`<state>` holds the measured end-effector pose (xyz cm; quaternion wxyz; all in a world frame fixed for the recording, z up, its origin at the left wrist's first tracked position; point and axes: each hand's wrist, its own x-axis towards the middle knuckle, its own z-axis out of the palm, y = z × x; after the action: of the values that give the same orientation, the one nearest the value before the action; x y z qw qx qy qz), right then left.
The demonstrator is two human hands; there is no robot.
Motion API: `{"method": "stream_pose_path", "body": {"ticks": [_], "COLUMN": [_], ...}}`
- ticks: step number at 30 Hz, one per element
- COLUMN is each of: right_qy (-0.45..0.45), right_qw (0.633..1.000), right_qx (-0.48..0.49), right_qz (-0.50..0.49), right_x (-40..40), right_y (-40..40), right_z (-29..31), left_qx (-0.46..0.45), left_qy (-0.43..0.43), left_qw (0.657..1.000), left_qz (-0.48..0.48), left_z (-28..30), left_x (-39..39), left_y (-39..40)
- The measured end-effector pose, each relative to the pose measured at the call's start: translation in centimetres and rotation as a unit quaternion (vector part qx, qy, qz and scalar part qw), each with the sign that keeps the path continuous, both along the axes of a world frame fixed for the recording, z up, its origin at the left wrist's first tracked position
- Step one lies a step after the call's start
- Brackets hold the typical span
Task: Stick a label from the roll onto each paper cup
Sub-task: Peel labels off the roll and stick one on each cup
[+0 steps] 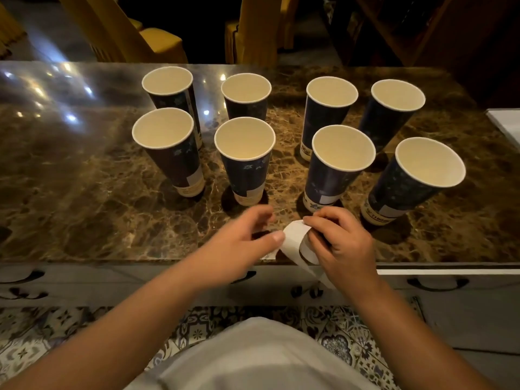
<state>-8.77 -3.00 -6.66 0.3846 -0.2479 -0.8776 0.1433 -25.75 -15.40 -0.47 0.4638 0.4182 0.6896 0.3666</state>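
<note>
Roll [308, 247] sits gripped in right hand [342, 243] fingers at desk [84, 192] near edge; left hand [239, 240] fingers pinch its loose strip [292, 235]. Cups [244, 153] stand just beyond.

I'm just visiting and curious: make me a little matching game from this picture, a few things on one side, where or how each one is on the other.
Things:
1. label roll
2. left hand
3. paper cups
4. white tray

Places or states:
A. standing upright in two rows
B. at the table's far right edge
C. held in the right hand
D. pinching the loose end of the strip

Pairs: 1-C, 2-D, 3-A, 4-B
</note>
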Motion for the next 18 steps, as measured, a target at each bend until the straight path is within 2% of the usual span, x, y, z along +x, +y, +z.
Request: {"method": "stream_pose_path", "body": {"ticks": [3,6,8,10,14,18], "right_qy": [0.016,0.015,-0.012,-0.036,-0.008,-0.095], "right_qw": [1.0,1.0,0.999,0.998,0.997,0.992], "right_qx": [-0.009,-0.024,-0.032,-0.05,-0.07,-0.069], "right_qz": [-0.006,-0.01,0.001,-0.002,-0.01,0.049], "right_x": [0.1,0.3,0.4,0.5,0.9,0.7], "right_y": [-0.1,0.4,0.6,0.5,-0.6,-1.9], "right_z": [-0.1,0.0,0.1,0.6,3.0,4.9], "left_qx": [-0.055,-0.064,-0.052,-0.037,0.005,0.068], "left_qy": [-0.08,-0.158,-0.175,-0.131,-0.044,-0.019], "left_qw": [0.995,0.983,0.978,0.985,0.997,0.997], "left_qz": [0.003,0.066,0.097,0.104,0.063,0.006], "left_z": [-1.0,-1.9,-2.2,-2.3,-1.9,-1.8], "left_x": [1.5,2.0,1.8,1.3,1.0,1.4], "left_y": [1.6,1.8,1.6,1.4,1.2,1.3]}}
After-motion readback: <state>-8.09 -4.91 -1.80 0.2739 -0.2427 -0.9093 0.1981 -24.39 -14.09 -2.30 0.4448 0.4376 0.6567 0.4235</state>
